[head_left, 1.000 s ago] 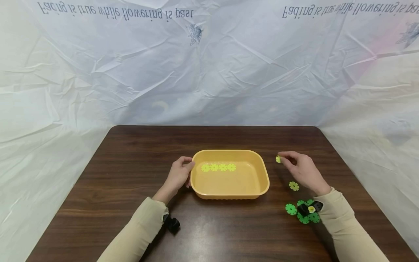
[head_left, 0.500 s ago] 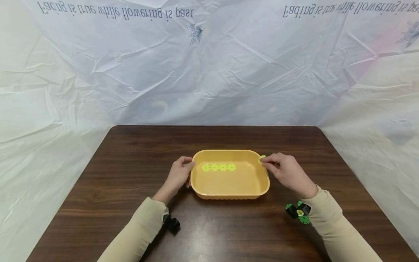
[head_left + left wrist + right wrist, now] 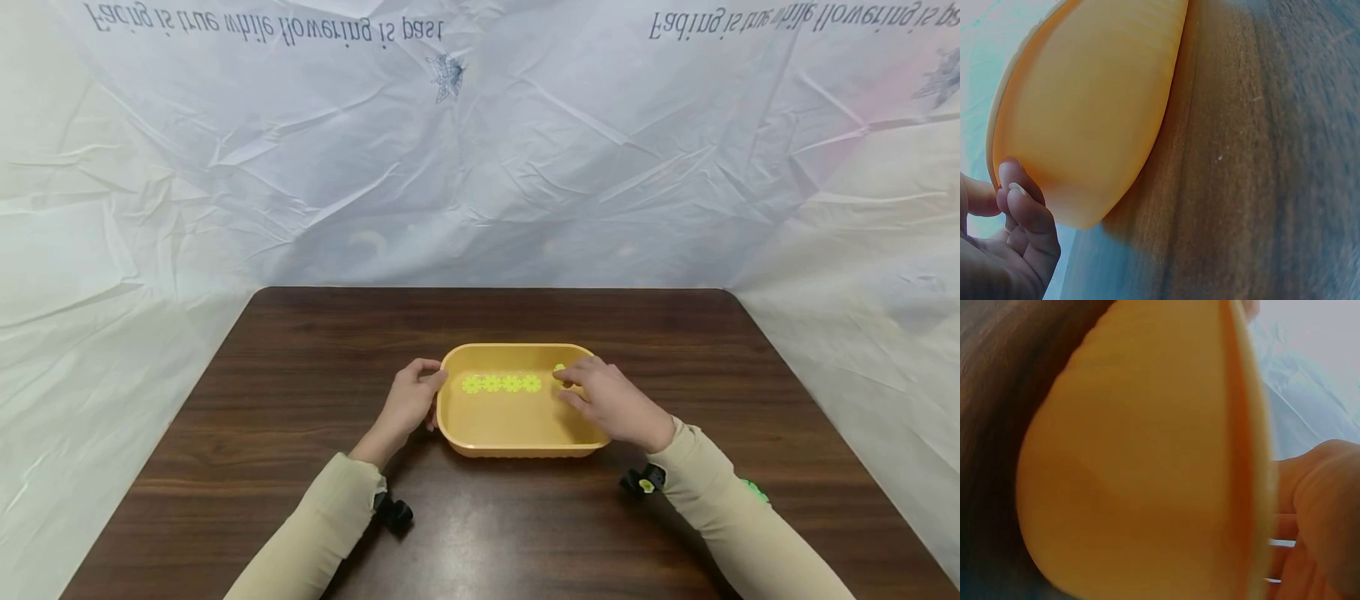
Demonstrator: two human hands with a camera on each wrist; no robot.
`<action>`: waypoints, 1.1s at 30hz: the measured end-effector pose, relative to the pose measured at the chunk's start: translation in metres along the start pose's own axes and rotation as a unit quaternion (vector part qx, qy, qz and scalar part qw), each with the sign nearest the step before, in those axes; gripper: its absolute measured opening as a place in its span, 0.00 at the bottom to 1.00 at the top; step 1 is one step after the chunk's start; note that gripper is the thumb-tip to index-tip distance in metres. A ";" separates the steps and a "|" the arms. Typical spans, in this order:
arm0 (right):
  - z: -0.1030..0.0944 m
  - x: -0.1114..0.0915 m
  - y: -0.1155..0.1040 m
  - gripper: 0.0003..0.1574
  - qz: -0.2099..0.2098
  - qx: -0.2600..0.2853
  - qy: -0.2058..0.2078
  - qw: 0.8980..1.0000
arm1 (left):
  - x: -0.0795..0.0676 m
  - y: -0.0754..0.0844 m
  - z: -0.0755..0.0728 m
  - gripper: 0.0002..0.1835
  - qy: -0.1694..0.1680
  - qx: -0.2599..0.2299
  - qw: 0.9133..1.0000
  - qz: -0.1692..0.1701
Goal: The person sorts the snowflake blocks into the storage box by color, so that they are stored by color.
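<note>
A shallow yellow tray (image 3: pixel 525 451) sits on the table, with several bright yellow notched discs (image 3: pixel 501 383) in a row inside it. My left hand (image 3: pixel 408 400) holds the tray's left rim, thumb on top; in the left wrist view its curled fingers (image 3: pixel 1030 215) meet the thumb at the rim. My right hand (image 3: pixel 611 402) reaches over the tray's right side. Its forefinger touches another yellow disc (image 3: pixel 559 367), partly covered, just right of the row, while the thumb stands apart. In the right wrist view the tray wall (image 3: pixel 1135 469) hides the fingertips.
Dark brown wood-grain table (image 3: pixel 315 367) surrounds the tray. A green disc (image 3: pixel 753 490) peeks out from behind the right sleeve. Both wrists carry small black cameras (image 3: pixel 395 514). A white printed sheet (image 3: pixel 480 167) hangs behind the table.
My right hand has carried the yellow disc leftward from the table over the tray's rim, and its thumb has parted from the forefinger. The left hand and tray stay put.
</note>
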State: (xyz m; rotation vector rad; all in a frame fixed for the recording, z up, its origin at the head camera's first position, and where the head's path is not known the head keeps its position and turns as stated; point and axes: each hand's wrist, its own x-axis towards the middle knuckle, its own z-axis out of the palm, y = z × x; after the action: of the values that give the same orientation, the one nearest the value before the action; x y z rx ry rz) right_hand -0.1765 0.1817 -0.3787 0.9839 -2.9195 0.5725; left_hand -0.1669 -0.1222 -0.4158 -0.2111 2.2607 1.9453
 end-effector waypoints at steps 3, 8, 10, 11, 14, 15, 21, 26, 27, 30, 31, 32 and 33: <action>0.007 0.005 -0.003 0.16 -0.008 -0.013 -0.009 1.000 | -0.001 0.000 0.000 0.16 0.001 0.001 1.000 0.000; 0.014 0.010 -0.002 0.14 -0.025 -0.025 -0.009 0.999 | -0.001 0.000 0.001 0.16 0.000 0.001 1.000 0.003; 0.016 0.012 -0.001 0.15 -0.024 -0.028 -0.010 0.999 | 0.000 0.000 0.002 0.16 0.000 0.000 1.000 0.004; 0.017 0.012 -0.001 0.16 -0.022 -0.031 -0.010 0.999 | 0.000 0.000 0.002 0.16 0.001 0.000 1.000 0.004; 0.018 0.014 -0.001 0.17 -0.015 -0.034 -0.016 0.999 | 0.000 0.000 0.002 0.16 0.003 0.000 1.000 0.002; 0.018 0.014 -0.002 0.18 -0.015 -0.036 -0.016 0.999 | 0.000 0.000 0.002 0.16 0.003 0.000 1.000 0.002; 0.020 0.016 -0.001 0.19 -0.016 -0.051 -0.009 0.999 | 0.001 -0.001 0.001 0.16 0.006 0.004 1.000 0.004; 0.021 0.017 -0.002 0.21 -0.013 -0.052 -0.007 0.999 | 0.001 -0.001 0.001 0.16 0.002 0.003 1.000 0.005; 0.021 0.017 -0.002 0.22 -0.011 -0.050 -0.009 0.999 | 0.001 -0.001 0.001 0.16 0.002 0.003 1.000 0.005; 0.020 0.017 -0.002 0.23 -0.009 -0.053 -0.007 0.999 | 0.001 -0.002 0.001 0.16 0.002 0.002 1.000 0.006; 0.019 0.016 -0.002 0.23 -0.008 -0.053 -0.005 0.999 | 0.001 -0.002 0.001 0.16 0.003 0.002 1.000 0.007; 0.019 0.016 -0.003 0.23 -0.007 -0.054 -0.003 0.999 | 0.001 -0.002 0.001 0.16 0.003 0.001 1.000 0.008; 0.018 0.016 -0.003 0.23 -0.007 -0.055 0.000 0.998 | 0.001 -0.002 0.001 0.16 0.004 0.001 1.000 0.008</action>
State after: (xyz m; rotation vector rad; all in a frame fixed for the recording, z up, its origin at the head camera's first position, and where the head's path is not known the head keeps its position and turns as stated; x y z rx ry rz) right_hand -0.1853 0.1641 -0.3925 0.9917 -2.9061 0.4064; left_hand -0.1672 -0.1219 -0.4176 -0.2020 2.2759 1.9523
